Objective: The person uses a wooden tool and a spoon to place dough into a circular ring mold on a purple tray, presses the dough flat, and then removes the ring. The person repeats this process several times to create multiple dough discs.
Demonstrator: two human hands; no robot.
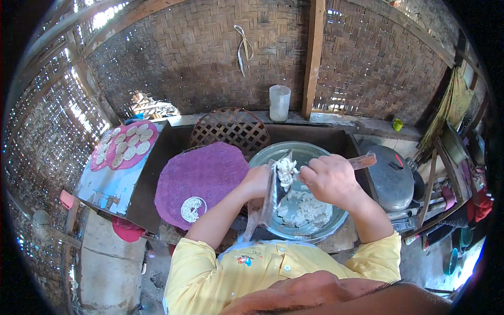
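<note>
My left hand (256, 182) is closed on a dark, narrow wooden tool (271, 197), tilted over a large grey-green basin (258, 156). Pale, sticky dough (286, 172) is heaped at the tool's upper end. My right hand (329, 179) is closed beside this lump, its fingertips near the dough. A wooden handle (363, 160) sticks out to the right from behind that hand; its other end is hidden. More loose dough (310, 211) lies in the basin below. To the left, a round purple mat (202, 168) carries a small ring with white strands (193, 209).
A woven basket (229, 126) leans behind the mat. At far left, flat round pieces (136, 140) lie on pink sheets over a pale blue board (113, 188). A cloudy plastic container (279, 104) stands on the back ledge. To the right sits a large lidded metal pot (387, 181).
</note>
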